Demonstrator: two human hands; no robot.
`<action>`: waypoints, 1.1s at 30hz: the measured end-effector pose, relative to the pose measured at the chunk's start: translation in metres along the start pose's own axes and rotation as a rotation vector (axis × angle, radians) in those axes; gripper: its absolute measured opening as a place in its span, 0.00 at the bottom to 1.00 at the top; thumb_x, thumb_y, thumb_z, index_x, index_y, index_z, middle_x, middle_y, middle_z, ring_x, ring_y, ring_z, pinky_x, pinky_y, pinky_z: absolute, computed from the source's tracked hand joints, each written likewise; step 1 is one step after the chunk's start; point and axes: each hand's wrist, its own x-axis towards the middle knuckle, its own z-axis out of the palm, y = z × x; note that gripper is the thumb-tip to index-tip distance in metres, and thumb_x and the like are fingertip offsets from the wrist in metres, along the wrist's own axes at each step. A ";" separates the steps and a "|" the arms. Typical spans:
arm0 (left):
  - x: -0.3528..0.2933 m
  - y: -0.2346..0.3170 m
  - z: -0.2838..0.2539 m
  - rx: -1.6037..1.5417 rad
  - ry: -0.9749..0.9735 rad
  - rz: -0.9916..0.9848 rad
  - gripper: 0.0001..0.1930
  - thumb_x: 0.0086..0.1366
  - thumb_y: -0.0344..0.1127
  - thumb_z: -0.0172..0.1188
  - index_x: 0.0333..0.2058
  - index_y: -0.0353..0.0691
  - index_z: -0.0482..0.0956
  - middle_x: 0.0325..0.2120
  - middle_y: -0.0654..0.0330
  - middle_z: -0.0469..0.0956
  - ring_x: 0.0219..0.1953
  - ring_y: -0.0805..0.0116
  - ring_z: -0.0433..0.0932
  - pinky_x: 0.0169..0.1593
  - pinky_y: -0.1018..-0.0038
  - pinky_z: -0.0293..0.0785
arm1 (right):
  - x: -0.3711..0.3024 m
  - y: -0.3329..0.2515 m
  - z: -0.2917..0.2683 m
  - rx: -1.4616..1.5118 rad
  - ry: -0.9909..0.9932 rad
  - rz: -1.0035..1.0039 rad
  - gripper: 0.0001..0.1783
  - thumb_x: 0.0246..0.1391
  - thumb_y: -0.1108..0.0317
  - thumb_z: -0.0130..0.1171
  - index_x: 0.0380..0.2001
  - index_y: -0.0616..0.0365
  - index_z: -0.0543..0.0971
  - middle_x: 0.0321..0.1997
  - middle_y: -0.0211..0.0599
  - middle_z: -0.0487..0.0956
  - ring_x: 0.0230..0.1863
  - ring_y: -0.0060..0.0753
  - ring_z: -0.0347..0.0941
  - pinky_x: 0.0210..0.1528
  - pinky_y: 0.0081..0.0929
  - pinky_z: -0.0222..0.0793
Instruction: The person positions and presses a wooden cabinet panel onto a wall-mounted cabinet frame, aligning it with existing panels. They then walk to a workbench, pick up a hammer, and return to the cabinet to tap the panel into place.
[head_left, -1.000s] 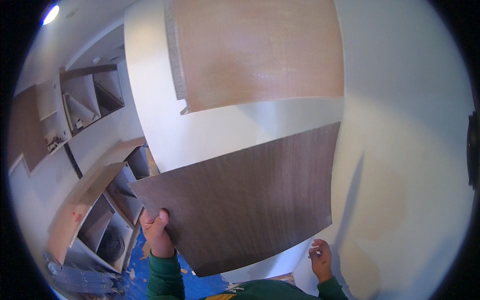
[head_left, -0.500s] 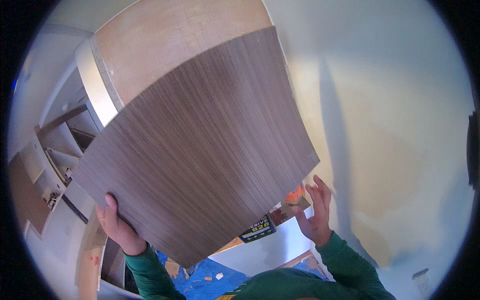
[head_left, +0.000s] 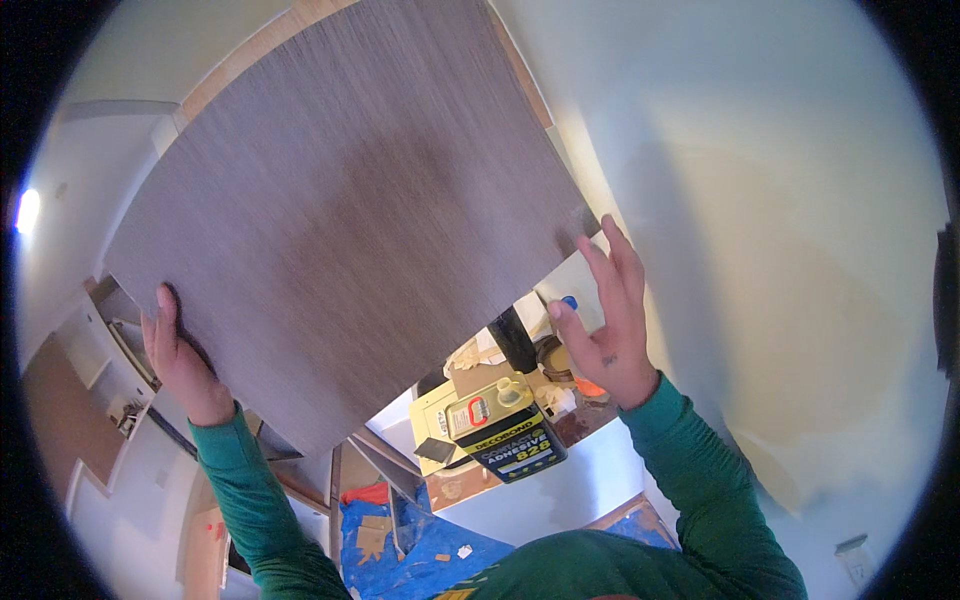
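A large brown-grey wood-grain sheet [head_left: 350,210] is raised and tilted before me, filling the upper middle of the view. My left hand [head_left: 187,368] grips its lower left edge, thumb on the face and the other fingers partly behind. Close to the sheet's lower right corner is my right hand [head_left: 620,335], fingers stretched and spread, with no grip on the sheet. Whether its fingertips touch the corner, I cannot tell. Part of a pale wooden surface [head_left: 522,70] shows behind the sheet's right edge.
Below the sheet, a black and yellow adhesive can [head_left: 510,440] stands on a cluttered ledge beside a black cylinder [head_left: 513,340]. A pale wall [head_left: 780,260] rises close on my right. Blue sheeting [head_left: 430,560] with scraps covers the floor. Open shelving [head_left: 120,330] is at left.
The sheet has moved up and to the left, uncovering the adhesive can and the ledge. Both my hands have risen, the right one coming up near the sheet's corner.
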 end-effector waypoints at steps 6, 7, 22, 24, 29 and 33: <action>0.027 0.000 0.016 -0.090 -0.081 -0.004 0.20 0.68 0.41 0.58 0.54 0.35 0.72 0.48 0.57 0.77 0.49 0.65 0.75 0.56 0.69 0.68 | 0.026 0.003 0.010 0.028 0.055 -0.021 0.35 0.50 0.71 0.64 0.62 0.58 0.67 0.70 0.56 0.56 0.70 0.57 0.53 0.69 0.45 0.52; 0.030 0.000 0.018 -0.095 -0.081 -0.002 0.20 0.68 0.41 0.58 0.53 0.35 0.72 0.48 0.57 0.77 0.49 0.65 0.76 0.56 0.69 0.69 | 0.029 0.002 0.010 0.030 0.060 -0.022 0.35 0.50 0.72 0.64 0.62 0.58 0.67 0.70 0.55 0.56 0.70 0.57 0.53 0.70 0.45 0.52; 0.084 -0.012 0.041 -0.160 -0.139 -0.051 0.17 0.65 0.43 0.62 0.43 0.36 0.73 0.38 0.56 0.79 0.39 0.67 0.78 0.46 0.72 0.74 | 0.059 -0.008 0.014 -0.012 0.100 -0.091 0.35 0.50 0.78 0.58 0.64 0.58 0.65 0.71 0.52 0.56 0.71 0.54 0.51 0.70 0.46 0.51; 0.083 -0.013 0.049 -0.189 -0.157 -0.092 0.16 0.66 0.43 0.61 0.42 0.36 0.73 0.36 0.57 0.79 0.38 0.67 0.79 0.45 0.72 0.75 | 0.067 -0.009 0.014 -0.022 0.109 -0.139 0.35 0.50 0.79 0.56 0.64 0.58 0.64 0.70 0.52 0.57 0.71 0.54 0.51 0.70 0.46 0.51; 0.098 -0.024 0.051 -0.185 -0.186 -0.101 0.17 0.67 0.43 0.60 0.44 0.33 0.74 0.37 0.54 0.80 0.37 0.67 0.80 0.43 0.72 0.77 | 0.104 -0.020 0.008 -0.137 0.221 -0.248 0.31 0.52 0.76 0.54 0.62 0.59 0.67 0.66 0.53 0.63 0.68 0.55 0.56 0.68 0.45 0.54; 0.100 -0.025 0.051 -0.183 -0.198 -0.124 0.18 0.68 0.42 0.58 0.47 0.31 0.74 0.36 0.54 0.81 0.36 0.67 0.81 0.42 0.73 0.77 | 0.162 -0.040 0.001 -0.100 0.201 -0.225 0.26 0.55 0.67 0.57 0.58 0.60 0.71 0.59 0.55 0.70 0.61 0.55 0.67 0.63 0.42 0.62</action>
